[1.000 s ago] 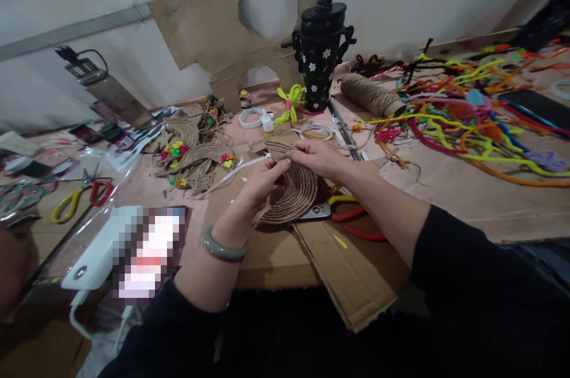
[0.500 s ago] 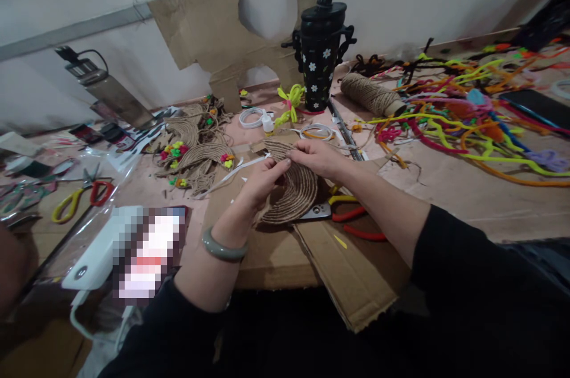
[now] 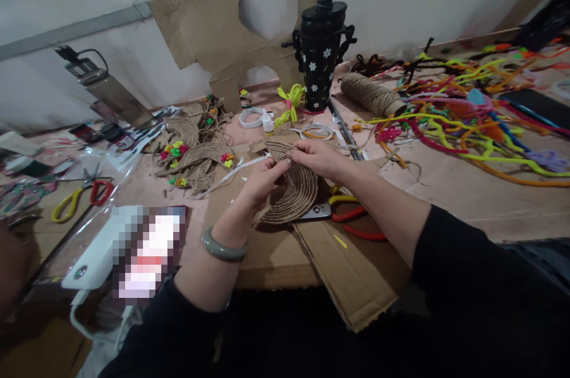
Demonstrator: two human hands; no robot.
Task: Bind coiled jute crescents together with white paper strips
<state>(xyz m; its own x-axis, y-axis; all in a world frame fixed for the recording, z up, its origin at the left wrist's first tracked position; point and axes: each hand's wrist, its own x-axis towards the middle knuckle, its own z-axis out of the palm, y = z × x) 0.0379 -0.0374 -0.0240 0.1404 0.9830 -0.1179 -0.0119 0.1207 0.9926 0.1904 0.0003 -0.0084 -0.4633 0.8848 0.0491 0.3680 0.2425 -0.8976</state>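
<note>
A curved piece covered in rows of brown jute twine (image 3: 296, 197) is held up over a cardboard sheet (image 3: 262, 265). My left hand (image 3: 262, 179), with a grey-green bangle (image 3: 224, 245) at the wrist, pinches its inner edge. My right hand (image 3: 318, 158) has its fingers closed on the upper part of the same piece, the two thumbs close together. Just behind it, partly covered by the piece and my right forearm, lie scissors with red and yellow handles (image 3: 350, 215). A twine roll (image 3: 371, 96) rests further back to the right.
A black flowered tumbler (image 3: 318, 57) stands at the back. Finished-looking twine pieces with coloured knots (image 3: 196, 155) lie to the left. Colourful cords (image 3: 467, 123) spread over the right side. Second scissors (image 3: 82, 197), a power bank (image 3: 100, 247) and a blurred-out phone (image 3: 149, 253) are at left.
Both my hands and the twine piece stay almost exactly in place. At the far left edge, another person's arm has shifted slightly.
</note>
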